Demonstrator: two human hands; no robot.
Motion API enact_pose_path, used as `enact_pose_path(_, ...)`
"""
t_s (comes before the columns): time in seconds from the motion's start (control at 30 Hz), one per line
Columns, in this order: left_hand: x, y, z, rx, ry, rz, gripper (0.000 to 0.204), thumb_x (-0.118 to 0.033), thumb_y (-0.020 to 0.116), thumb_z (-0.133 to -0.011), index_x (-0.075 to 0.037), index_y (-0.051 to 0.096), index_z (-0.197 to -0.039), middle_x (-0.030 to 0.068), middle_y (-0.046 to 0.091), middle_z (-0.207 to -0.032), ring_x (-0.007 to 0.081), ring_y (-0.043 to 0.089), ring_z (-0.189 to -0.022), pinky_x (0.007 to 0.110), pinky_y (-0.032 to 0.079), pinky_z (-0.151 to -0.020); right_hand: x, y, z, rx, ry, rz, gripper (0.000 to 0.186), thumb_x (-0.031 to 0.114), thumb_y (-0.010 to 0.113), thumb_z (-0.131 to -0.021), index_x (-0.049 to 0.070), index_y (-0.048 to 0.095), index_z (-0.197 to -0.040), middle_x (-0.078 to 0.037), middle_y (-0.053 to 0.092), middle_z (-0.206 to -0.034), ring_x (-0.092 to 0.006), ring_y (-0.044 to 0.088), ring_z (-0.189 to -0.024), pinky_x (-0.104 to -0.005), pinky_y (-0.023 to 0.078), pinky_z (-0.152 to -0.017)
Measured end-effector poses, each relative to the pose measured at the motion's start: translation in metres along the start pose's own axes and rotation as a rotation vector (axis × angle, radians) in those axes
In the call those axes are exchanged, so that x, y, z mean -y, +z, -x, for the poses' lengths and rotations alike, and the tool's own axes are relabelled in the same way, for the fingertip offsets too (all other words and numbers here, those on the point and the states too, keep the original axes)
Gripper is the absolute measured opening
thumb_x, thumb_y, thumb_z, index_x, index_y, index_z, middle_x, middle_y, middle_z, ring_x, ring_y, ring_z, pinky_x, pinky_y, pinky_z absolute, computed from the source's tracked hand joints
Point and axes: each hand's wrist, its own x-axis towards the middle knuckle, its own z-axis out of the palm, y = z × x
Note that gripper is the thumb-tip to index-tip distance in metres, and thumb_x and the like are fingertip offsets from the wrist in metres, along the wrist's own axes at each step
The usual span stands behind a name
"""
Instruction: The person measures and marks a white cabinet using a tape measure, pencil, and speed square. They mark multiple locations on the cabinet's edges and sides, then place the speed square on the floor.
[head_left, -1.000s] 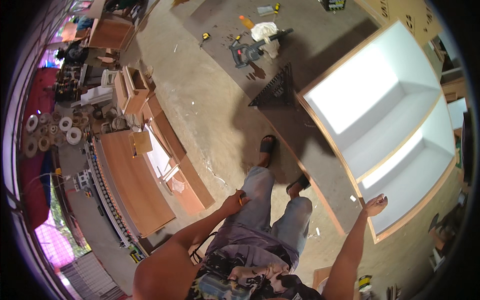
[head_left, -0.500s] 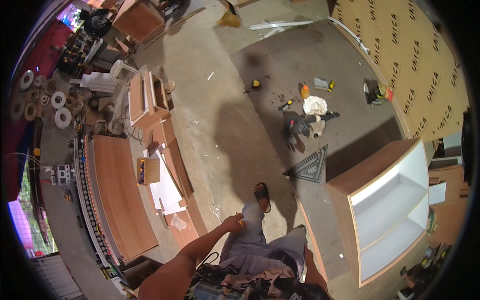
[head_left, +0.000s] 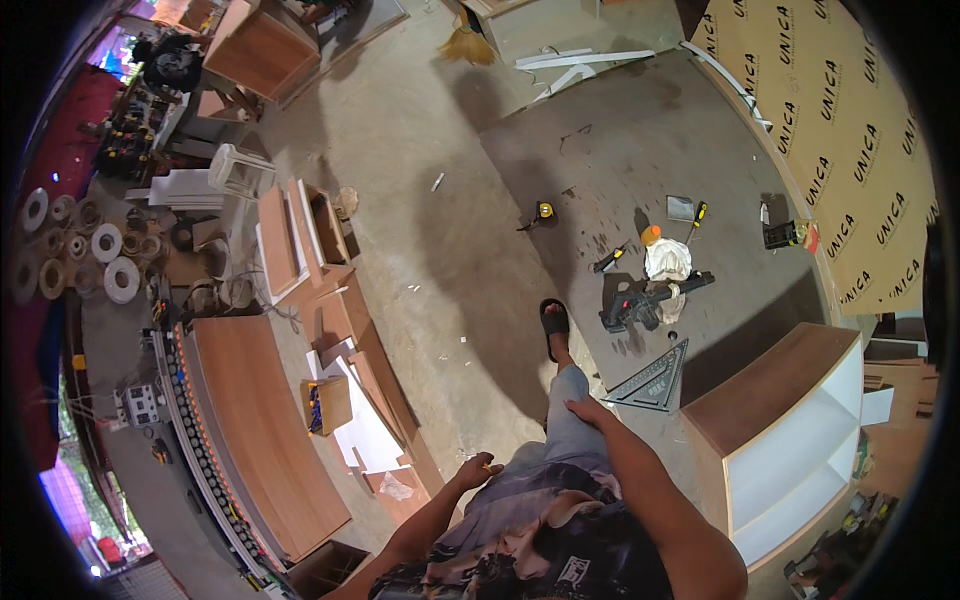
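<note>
My left hand (head_left: 476, 470) is closed round a small yellow object (head_left: 488, 467), beside my left thigh. My right hand (head_left: 583, 409) hangs against the jeans on my right leg, fingers loosely apart with nothing visible in them. To my right stands a wooden open cabinet with white-lined shelves (head_left: 785, 450). A large triangular square (head_left: 647, 380) lies on a grey sheet on the floor in front of it. Further ahead on that sheet are a black power tool (head_left: 635, 306), a white cloth (head_left: 667, 258), a tape measure (head_left: 544, 212) and a screwdriver (head_left: 700, 212).
Plywood boards (head_left: 260, 430) and offcuts (head_left: 360, 420) lie along my left, with round rolls (head_left: 106, 243) beyond. A plastic stool (head_left: 240, 170) stands behind them. A broom (head_left: 467, 42) and white strips (head_left: 585, 60) are ahead; a large printed tan board (head_left: 850, 150) is at right.
My right hand has left the cabinet's front edge and come down to my leg. My view has swung up and ahead, and my legs have moved in a step. My left hand still grips the yellow object.
</note>
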Motion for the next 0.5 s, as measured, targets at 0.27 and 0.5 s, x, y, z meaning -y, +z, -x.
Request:
enact_pose_path(0.27, -0.102, -0.140, -0.122, -0.123, 0.146, -0.051, 0.084, -0.051, 0.076, -0.075, -0.001, 0.046, -0.135, 0.0248, 0.045, -0.144, 0.0454, 0.042, -0.134, 0.050, 0.037, -0.107, 0.174, -0.092, -0.188, -0.204, -0.119, 0.068, 0.075, 0.059, 0.060, -0.083, -0.005, 0.059, -0.120, -0.029, 0.066, -0.111, -0.0439, 0.062, -0.109, -0.0477, 0.050, -0.092)
enact_pose_path(0.5, -0.099, -0.177, -0.212, -0.050, 0.189, -0.296, 0.070, -0.048, 0.077, -0.073, -0.012, 0.056, -0.128, 0.0112, 0.050, -0.144, 0.0429, 0.023, -0.144, 0.064, 0.023, -0.110, 0.297, -0.177, -0.389, -0.563, -0.308, -0.047, 0.055, 0.051, 0.063, -0.087, 0.000, 0.066, -0.107, -0.021, 0.069, -0.104, -0.0371, 0.065, -0.100, -0.0454, 0.050, -0.087)
